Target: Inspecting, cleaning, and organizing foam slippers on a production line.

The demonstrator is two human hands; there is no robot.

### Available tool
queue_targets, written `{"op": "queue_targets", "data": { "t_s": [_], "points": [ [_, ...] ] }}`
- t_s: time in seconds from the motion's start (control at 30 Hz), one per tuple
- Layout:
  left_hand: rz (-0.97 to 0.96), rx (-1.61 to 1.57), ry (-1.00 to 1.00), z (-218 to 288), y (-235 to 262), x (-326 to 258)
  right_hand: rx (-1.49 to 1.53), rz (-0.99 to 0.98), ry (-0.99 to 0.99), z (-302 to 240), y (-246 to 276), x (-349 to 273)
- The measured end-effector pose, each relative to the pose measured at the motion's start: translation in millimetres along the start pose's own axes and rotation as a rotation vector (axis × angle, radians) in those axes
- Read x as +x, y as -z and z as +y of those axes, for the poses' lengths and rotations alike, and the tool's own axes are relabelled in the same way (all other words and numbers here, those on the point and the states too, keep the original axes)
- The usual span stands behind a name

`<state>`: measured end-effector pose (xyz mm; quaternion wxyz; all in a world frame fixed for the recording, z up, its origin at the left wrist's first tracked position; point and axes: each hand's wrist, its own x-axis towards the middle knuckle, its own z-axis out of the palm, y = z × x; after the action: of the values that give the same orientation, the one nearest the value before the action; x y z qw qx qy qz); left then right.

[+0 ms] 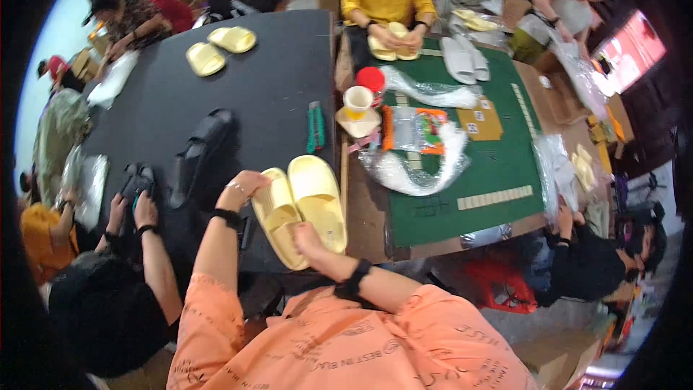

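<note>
In front of me, at the near edge of the black table, is a pair of pale yellow slide slippers, a left slipper [275,202] and a right slipper [315,186]. They lie side by side, toes away from me. My left hand [247,186] grips the outer edge of the left slipper near its strap. My right hand [312,244] is closed at the inner heel edges where the two slippers meet; its fingertips are partly hidden. Both my wrists wear black bands.
The black table [267,101] holds another yellow pair [206,59], dark slippers [202,152] and a green cutter [315,128]. On the green mat [498,166] lie plastic bags [426,180] and white slippers [460,59]. A cup [358,101] stands between. Several co-workers sit around.
</note>
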<state>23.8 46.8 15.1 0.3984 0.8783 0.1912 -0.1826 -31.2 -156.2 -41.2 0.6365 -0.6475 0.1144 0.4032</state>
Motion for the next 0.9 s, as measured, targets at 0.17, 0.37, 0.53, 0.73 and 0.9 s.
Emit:
{"op": "queue_targets", "data": {
  "t_s": [0.17,0.37,0.53,0.73,0.9],
  "points": [
    [0.502,-0.219,0.060,12.2,-15.8,8.3,0.395,0.092,0.037,-17.3,25.8,7.7],
    [0.491,-0.178,-0.326,34.0,-54.3,35.5,0.256,0.434,0.297,-40.3,17.6,33.2],
    [0.213,0.217,-0.327,44.8,-70.2,48.4,0.460,-0.008,0.163,-62.8,27.9,13.7],
    [0.122,0.018,-0.160,62.0,-72.4,35.4,0.691,-0.134,0.130,-65.1,44.3,-0.1],
    [-0.032,-0.297,-0.090,93.0,-98.9,16.8,0.484,-0.030,0.150,-45.6,79.7,-7.8]
  ]
}}
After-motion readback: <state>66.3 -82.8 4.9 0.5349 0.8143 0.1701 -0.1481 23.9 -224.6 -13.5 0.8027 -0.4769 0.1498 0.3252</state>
